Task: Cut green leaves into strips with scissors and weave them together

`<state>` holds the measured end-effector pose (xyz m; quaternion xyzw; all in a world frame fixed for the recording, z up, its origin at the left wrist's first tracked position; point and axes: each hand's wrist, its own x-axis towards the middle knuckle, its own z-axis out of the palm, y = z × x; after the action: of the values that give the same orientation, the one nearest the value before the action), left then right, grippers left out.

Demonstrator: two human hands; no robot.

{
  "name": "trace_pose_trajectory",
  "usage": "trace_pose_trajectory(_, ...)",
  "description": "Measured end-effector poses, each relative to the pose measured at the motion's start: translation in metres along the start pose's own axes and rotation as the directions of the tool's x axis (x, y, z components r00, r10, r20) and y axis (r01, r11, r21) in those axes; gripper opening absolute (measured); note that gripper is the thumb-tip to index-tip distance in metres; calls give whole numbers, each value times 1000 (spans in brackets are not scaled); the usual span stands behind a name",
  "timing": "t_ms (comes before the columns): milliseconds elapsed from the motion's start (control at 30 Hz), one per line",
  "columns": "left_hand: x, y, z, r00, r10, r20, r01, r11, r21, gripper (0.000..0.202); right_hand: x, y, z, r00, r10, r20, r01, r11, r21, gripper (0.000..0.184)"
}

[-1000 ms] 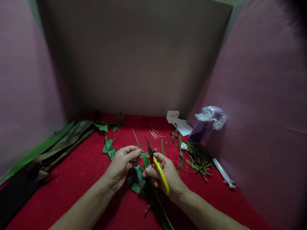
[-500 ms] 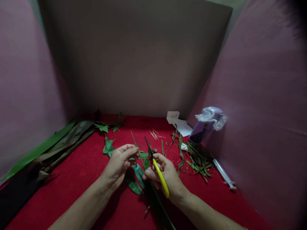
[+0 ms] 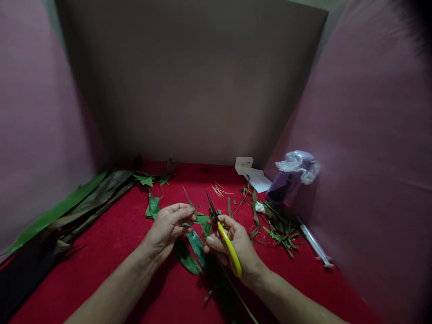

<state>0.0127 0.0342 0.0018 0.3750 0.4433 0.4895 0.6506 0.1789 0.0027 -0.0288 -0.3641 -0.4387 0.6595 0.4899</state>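
Between the fingertips of my left hand (image 3: pixel 170 227) is a thin green leaf strip (image 3: pixel 188 196), its narrow tip pointing up and away. My right hand (image 3: pixel 232 243) is closed around yellow-handled scissors (image 3: pixel 228 249), whose dark blades point up and forward, apart from the strip. Whether the blades are fully together, I cannot tell. Beneath and between both hands lie glossy green leaves (image 3: pixel 191 258) and cut green pieces. A long dark leaf with a pale rib (image 3: pixel 238 297) runs toward me below my right hand.
Toothpicks (image 3: pixel 220 190) lie scattered on the red cloth (image 3: pixel 111 256). To the right are a heap of leaf scraps (image 3: pixel 281 227), a syringe (image 3: pixel 315 245), white papers (image 3: pixel 258 179) and a purple container (image 3: pixel 285 182) topped with clear plastic. Long leaves (image 3: pixel 67 204) lie along the left wall.
My right hand and the scissors have shifted slightly to the right, a little farther from the leaf strip. My left hand has barely moved and still pinches the strip.
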Motion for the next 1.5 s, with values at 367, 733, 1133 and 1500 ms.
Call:
trace_pose_trajectory(367, 0, -2, 2, 976, -17, 218, 41, 994, -105, 15, -2, -7, -4, 985, 86, 148, -105, 987, 122, 40)
trace_pose_trajectory(733, -6, 0, 6, 971, 2, 237, 20, 996, -89, 8, -2, -7, 0, 993, 67, 96, -74, 995, 72, 41)
trace_pose_trajectory(1133, -7, -7, 11, 985, -12, 170, 13, 1000, 0, 12, -2, -6, 9, 996, -16, -87, 13, 999, -38, 51)
trace_pose_trajectory(1500, 1, 7, 1, 998, 55, 5, -56, 996, 73, 16, -1, -3, 2, 994, 100, 45, -100, 995, 12, 50)
